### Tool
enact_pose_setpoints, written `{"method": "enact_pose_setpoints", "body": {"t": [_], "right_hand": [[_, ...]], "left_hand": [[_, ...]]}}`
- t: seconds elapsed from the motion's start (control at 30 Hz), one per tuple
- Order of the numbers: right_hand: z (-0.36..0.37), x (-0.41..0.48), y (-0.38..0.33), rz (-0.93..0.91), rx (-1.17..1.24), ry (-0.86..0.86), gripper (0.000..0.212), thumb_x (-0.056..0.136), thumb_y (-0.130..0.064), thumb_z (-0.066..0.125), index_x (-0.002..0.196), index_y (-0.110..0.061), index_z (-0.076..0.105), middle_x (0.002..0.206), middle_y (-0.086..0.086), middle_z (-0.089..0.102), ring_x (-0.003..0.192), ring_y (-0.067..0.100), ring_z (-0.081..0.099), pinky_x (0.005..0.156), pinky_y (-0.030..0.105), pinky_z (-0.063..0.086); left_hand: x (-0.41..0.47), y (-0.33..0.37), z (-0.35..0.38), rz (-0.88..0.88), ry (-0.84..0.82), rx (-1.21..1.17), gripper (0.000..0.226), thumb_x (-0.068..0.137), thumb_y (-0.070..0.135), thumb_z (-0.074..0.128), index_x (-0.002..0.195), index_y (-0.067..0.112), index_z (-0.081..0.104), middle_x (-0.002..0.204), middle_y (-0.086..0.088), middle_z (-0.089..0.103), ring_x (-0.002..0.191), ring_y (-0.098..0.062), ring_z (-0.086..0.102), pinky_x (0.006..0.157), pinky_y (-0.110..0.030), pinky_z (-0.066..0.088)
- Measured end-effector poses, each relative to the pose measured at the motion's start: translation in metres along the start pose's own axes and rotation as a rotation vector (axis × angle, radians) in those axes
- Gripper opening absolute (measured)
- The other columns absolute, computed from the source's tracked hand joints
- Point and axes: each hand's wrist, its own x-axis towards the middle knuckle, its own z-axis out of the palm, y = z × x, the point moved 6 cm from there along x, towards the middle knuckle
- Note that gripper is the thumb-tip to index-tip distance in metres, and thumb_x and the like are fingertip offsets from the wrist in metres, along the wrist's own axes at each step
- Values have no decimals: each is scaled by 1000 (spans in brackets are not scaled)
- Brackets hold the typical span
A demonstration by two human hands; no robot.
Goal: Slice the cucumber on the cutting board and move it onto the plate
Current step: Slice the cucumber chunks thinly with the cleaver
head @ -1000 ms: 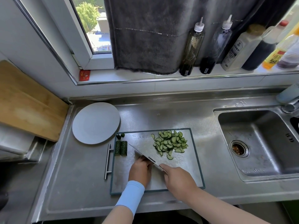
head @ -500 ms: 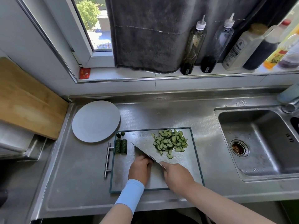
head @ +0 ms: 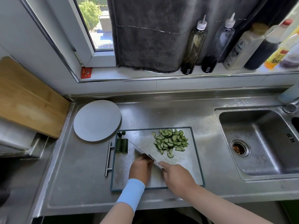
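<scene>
A steel cutting board (head: pixel 181 173) with a dark rim lies on the counter. A pile of thin half-moon cucumber slices (head: pixel 170 141) covers its far right part. Two uncut cucumber pieces (head: pixel 121 145) lie side by side at its left edge, with two small end stubs (head: pixel 121 133) behind them. My right hand (head: pixel 178 177) grips the handle of a knife (head: pixel 139 150) whose blade slants toward the far left. My left hand (head: pixel 140 168) is curled on the board against the blade; whatever lies under it is hidden. The round grey plate (head: pixel 97 120) is bare, just beyond the board's far left corner.
A sink (head: pixel 258 143) is sunk into the counter on the right. A wooden board (head: pixel 27 97) leans at the left. Several bottles (head: pixel 194 46) stand on the window ledge behind. The cutting board's bar handle (head: pixel 108 159) sticks out to the left.
Both hands and the knife stay at about the same spot on the board. The slices, the uncut pieces and the plate have not moved.
</scene>
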Motion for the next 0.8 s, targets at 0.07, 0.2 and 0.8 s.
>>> {"method": "enact_pose_setpoints", "body": {"t": [0.07,0.2,0.8], "right_hand": [[-1,-7,4,-1,-5,-2,29,100,-22,38,122,-31,55,79,1,62,75,26,58,67,37,49],[-3,-13,13,19,-15,-21,33,100,-21,37,127,-31,54,81,2,64,77,26,58,69,37,49],[3,13,1,31,1,-40,42,98,-19,38,134,-35,54,99,4,69,89,26,62,73,33,49]], "left_hand": [[0,0,0,0,-3,10,24,59,2,86,70,21,76,82,3,71,70,-18,66,60,-17,48],[-1,-3,3,-19,-15,9,22,60,3,85,70,20,76,82,2,70,71,-20,66,60,-19,50],[-7,-13,10,10,27,-18,19,66,6,85,81,15,77,86,0,68,77,-21,64,64,-21,51]]}}
